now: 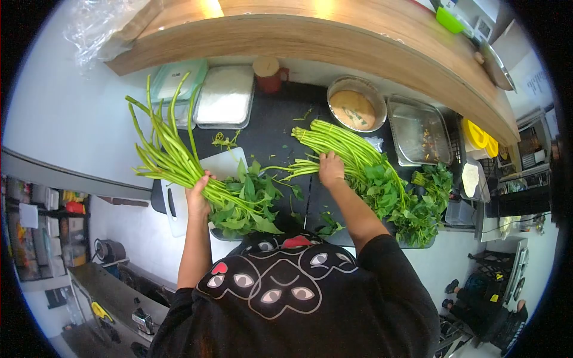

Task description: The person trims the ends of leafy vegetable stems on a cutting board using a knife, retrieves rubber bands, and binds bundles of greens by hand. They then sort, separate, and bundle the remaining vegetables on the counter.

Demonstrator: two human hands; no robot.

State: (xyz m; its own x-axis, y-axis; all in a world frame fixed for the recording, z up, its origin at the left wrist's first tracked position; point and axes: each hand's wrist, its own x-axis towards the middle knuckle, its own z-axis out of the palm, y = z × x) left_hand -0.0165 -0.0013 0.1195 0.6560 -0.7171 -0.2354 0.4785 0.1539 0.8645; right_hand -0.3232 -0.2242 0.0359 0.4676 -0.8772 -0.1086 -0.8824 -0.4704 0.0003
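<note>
My left hand (199,197) is wrapped around a thick bunch of long-stemmed leafy greens (179,164). The bare stems fan out up and to the left, and the leaves hang toward my body over a white cutting board (224,162). My right hand (332,169) is closed over some stems beside a second, larger bundle of greens (340,140), whose leaves spread right. Its fingertips are partly hidden, and a few separate stems (302,168) stick out to its left. Loose leaves and a small sprig (225,141) lie on the dark worktop (276,113).
Along the back stand lidded plastic containers (224,95), a red mug (268,74), a round metal pan (357,102) and a rectangular metal tray (419,129). A wooden shelf (298,39) overhangs the worktop. At lower right, another person (495,316) is partly visible.
</note>
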